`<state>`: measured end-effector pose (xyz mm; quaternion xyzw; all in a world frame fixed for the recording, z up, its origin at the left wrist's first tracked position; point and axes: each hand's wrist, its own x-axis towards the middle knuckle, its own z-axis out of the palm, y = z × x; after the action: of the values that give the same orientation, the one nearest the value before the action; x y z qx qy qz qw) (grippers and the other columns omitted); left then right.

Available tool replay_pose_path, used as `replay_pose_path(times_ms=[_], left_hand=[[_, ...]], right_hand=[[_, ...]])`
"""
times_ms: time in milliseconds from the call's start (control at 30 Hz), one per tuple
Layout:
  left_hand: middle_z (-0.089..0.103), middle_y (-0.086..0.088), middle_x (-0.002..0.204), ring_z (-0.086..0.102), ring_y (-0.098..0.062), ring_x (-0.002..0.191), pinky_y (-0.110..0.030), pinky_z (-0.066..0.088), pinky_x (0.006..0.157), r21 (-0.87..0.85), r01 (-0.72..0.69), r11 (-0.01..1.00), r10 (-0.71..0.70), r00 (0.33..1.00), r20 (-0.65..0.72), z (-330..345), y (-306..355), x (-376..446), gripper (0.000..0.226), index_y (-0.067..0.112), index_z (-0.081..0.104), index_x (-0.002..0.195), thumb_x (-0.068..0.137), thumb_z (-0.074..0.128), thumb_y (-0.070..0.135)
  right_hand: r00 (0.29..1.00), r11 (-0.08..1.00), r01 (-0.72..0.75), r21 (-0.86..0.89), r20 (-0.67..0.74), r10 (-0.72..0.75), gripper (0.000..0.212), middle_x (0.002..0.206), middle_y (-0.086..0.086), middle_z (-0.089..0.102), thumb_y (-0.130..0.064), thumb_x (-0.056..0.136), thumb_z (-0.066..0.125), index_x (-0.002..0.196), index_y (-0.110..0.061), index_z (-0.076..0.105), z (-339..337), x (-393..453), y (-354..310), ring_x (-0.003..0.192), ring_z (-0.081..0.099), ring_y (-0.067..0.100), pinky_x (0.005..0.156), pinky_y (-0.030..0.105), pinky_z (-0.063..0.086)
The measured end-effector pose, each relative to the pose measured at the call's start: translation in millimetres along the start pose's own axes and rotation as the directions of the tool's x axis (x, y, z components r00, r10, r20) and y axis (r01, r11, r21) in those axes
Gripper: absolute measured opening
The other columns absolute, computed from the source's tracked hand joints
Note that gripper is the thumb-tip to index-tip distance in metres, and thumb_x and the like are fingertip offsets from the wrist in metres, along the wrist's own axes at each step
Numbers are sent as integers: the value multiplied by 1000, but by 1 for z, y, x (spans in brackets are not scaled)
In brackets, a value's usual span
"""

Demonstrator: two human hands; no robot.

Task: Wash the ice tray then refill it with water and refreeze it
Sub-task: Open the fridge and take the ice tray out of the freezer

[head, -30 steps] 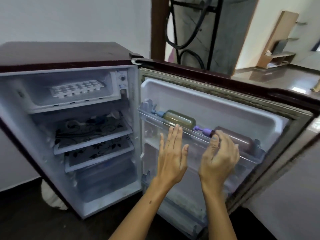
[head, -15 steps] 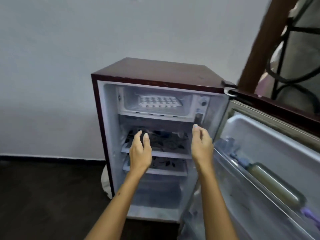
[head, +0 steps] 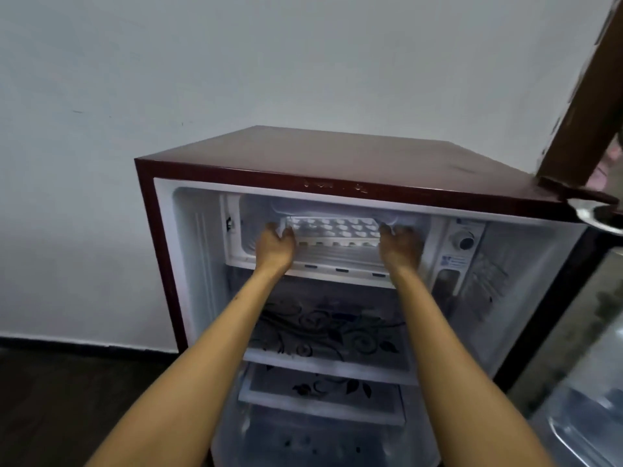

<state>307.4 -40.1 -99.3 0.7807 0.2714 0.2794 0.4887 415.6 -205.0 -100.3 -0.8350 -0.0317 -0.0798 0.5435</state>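
Observation:
A white ice tray (head: 333,228) with several cube cells lies in the freezer compartment (head: 251,227) at the top of a small dark red fridge (head: 337,160). Both my arms reach into that compartment. My left hand (head: 274,245) grips the tray's left end, fingers curled round its edge. My right hand (head: 399,246) grips the tray's right end; its fingertips are hidden behind the tray.
Below the freezer are two shelves (head: 323,364) with a black floral print and a lower bin. A thermostat dial (head: 464,241) sits right of the freezer. The open fridge door (head: 593,416) stands at the right. A white wall is behind, dark floor at left.
Both hands rose from in front of the shelves into the freezer compartment and took hold of the ice tray's ends. The camera moved closer to the fridge.

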Motion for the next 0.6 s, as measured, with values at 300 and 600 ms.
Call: replay_pose_path(times_ms=[300, 600], left_hand=[[59, -17, 108, 60, -33, 100, -37, 49, 80, 7, 29, 1000, -29, 1000, 11, 26, -24, 66, 39, -1, 41, 128, 92, 49, 12], [62, -23, 111, 59, -37, 103, -34, 43, 77, 3, 58, 998, -58, 998, 30, 26, -24, 72, 36, -3, 47, 121, 85, 51, 0]], right_hand=[[995, 989, -21, -149, -104, 6, 42, 128, 24, 59, -27, 97, 50, 123, 5, 56, 46, 65, 10, 122, 54, 37, 99, 39, 41], [988, 988, -136, -74, -82, 130, 42, 144, 20, 47, -6, 93, 51, 134, 4, 50, 56, 70, 8, 136, 40, 34, 114, 37, 30]])
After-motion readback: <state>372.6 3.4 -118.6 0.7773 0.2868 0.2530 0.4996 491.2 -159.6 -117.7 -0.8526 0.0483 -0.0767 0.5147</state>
